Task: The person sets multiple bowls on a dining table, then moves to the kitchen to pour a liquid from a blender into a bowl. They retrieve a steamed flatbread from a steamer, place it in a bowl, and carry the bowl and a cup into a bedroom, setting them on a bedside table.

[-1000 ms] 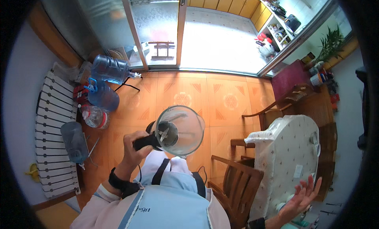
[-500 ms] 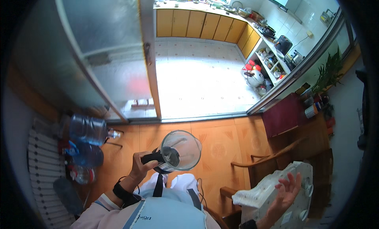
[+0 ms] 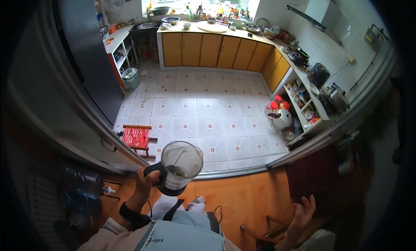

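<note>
In front of my body I carry a blender jug, clear-walled with a black handle and a dark base. My left hand wraps round that handle, and the jug tilts so its open mouth faces up toward me. Some residue seems to cling inside the wall, too blurred to name. My right hand is held out low on the right with fingers spread and nothing in it. Beneath it are a wooden chair and a pale, bulky object at the lower edge.
A metal door track crosses the floor ahead, with a tiled kitchen beyond. A red-strapped folding stool stands just inside on the left. Water bottles sit at near left. A white pressure cooker is by the right shelves.
I have moved forward to the doorway, and more of the kitchen shows. The jug has shifted left with my left hand. The pale bulky object has slid mostly out of view.
</note>
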`<state>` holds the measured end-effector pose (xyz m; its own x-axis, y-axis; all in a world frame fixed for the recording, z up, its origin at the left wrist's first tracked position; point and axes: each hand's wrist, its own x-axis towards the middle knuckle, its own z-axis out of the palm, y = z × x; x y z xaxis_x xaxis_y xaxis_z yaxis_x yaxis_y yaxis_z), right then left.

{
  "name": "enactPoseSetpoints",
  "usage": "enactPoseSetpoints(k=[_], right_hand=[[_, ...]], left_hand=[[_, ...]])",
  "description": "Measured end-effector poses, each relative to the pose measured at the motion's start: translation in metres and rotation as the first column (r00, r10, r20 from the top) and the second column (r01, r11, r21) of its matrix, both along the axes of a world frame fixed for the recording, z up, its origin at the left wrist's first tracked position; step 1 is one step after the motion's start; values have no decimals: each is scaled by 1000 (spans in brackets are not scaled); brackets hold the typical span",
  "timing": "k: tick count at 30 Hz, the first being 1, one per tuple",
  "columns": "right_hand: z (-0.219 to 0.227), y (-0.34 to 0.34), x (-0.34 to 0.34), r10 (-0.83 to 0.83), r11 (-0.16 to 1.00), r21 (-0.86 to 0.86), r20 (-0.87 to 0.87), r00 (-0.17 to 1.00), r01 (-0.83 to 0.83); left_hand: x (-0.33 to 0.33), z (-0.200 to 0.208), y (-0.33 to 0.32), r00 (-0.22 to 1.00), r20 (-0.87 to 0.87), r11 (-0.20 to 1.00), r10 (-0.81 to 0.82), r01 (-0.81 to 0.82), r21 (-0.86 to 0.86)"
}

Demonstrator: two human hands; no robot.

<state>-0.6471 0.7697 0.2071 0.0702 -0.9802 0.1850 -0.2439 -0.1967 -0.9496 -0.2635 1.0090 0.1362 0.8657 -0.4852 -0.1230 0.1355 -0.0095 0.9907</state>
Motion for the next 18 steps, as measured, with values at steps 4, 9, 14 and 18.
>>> enactPoseSetpoints(k=[4,9,14,18], right_hand=[[9,-96,96,233,971,25,118,965,-238],[7,-186,240,402,915,-65,91,911,-398],[-8,-269,375,429,898,-130,48,902,-421],[-27,-328,433,368,930,-6,59,928,-368]], left_hand=[[49,1,-65,993,-29,993,118,-119,-19],[132,-15,-118,974,4,974,225,-225,-1],[244,-47,-192,982,-6,978,189,-188,-88],[315,-46,-266,990,37,987,133,-129,-96]])
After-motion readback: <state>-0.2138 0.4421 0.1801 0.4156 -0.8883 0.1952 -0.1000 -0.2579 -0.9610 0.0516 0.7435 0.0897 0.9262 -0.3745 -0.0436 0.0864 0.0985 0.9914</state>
